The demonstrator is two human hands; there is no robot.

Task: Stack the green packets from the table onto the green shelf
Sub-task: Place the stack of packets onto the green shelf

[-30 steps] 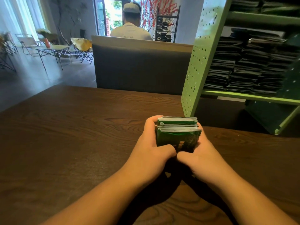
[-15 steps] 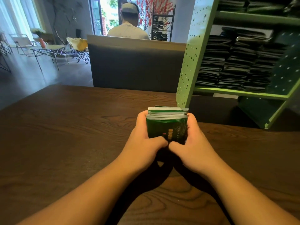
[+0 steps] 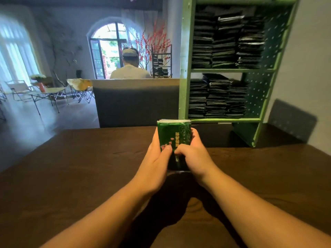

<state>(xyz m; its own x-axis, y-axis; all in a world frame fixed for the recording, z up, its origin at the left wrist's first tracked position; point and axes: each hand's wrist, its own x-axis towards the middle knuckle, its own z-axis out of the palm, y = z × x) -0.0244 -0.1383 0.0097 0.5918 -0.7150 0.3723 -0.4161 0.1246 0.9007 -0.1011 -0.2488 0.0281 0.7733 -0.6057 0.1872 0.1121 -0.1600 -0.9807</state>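
We clamp the bundle of green packets upright between our left hand and right hand above the table, with the green shelf ahead and rightward, nearer our right hand.

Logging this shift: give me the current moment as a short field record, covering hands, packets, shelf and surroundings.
held item: bundle of green packets, face toward the camera
left hand: left hand grips the bundle's left side, thumb on its front
right hand: right hand grips the right side, thumb on its front
shelf: green shelf stands on the table beyond the bundle, to the right; both visible tiers hold dark packet stacks
surface: dark wooden table
background: a seated person facing away
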